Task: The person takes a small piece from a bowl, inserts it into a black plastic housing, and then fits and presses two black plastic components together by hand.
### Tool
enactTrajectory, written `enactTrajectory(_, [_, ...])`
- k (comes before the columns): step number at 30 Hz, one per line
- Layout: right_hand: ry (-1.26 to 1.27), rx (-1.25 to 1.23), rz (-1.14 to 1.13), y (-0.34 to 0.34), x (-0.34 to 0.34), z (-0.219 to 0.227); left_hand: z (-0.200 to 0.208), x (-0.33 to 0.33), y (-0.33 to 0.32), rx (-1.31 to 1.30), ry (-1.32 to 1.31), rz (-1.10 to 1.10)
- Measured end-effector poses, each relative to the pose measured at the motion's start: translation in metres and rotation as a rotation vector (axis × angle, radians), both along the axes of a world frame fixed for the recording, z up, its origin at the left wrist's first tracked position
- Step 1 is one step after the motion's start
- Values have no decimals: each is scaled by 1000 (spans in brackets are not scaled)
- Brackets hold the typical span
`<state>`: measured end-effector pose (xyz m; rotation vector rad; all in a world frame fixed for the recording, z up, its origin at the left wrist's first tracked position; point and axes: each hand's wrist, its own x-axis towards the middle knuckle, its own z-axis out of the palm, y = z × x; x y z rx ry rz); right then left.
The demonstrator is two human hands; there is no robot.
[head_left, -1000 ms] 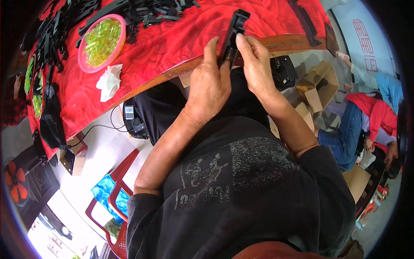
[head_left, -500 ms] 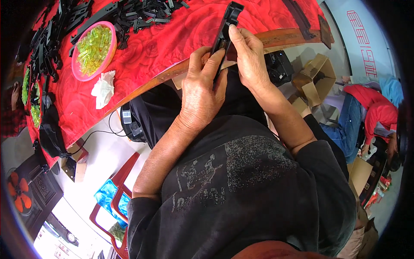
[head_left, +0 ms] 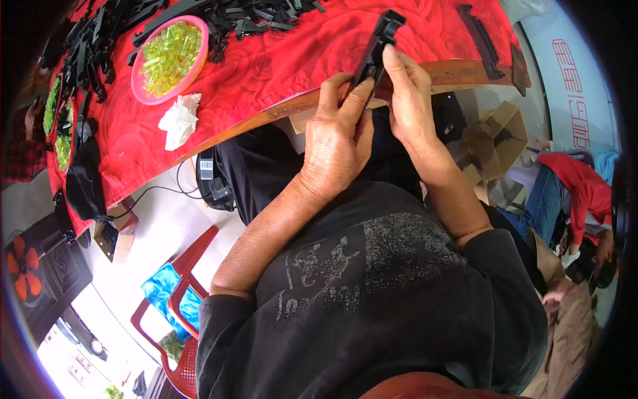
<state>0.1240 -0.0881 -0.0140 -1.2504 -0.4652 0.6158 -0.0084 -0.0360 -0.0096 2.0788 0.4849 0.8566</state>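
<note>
A long, narrow black plastic part (head_left: 381,44) is held at a slant over the table's near edge, its hooked, wider end pointing away from me. My left hand (head_left: 332,147) grips its near half, with the fingers laid over the top. On the other side, my right hand (head_left: 413,100) presses its thumb against the part near the middle, while its other fingers are partly hidden. The near end of the part is covered by my left fingers.
On the red cloth-covered table (head_left: 266,73) stands a pink bowl (head_left: 137,90) of yellow-green translucent pieces, beside a crumpled white tissue (head_left: 179,121). Black plastic parts (head_left: 256,20) lie heaped behind. Further right are a long black strip (head_left: 480,41), an open cardboard box (head_left: 497,139) and a person in red (head_left: 577,176).
The view has shifted, so the table and bowl appear further right and slightly higher. Both hands keep their grip on the black part. The person in red has changed posture.
</note>
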Motion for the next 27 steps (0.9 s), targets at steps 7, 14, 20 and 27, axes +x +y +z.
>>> enactTrajectory(7, [92, -66, 37, 2, -8, 17, 0, -2, 1, -43, 28, 0])
enactTrajectory(14, [-21, -66, 13, 5, -1, -3, 1, -3, 6, -50, 45, -31])
enactTrajectory(20, [-51, -67, -4, 11, -11, 4, 4, -7, 10, -102, 73, -63])
enactTrajectory(27, [-33, -92, -3, 8, -11, -3, -3, -8, 13, -64, 50, -68])
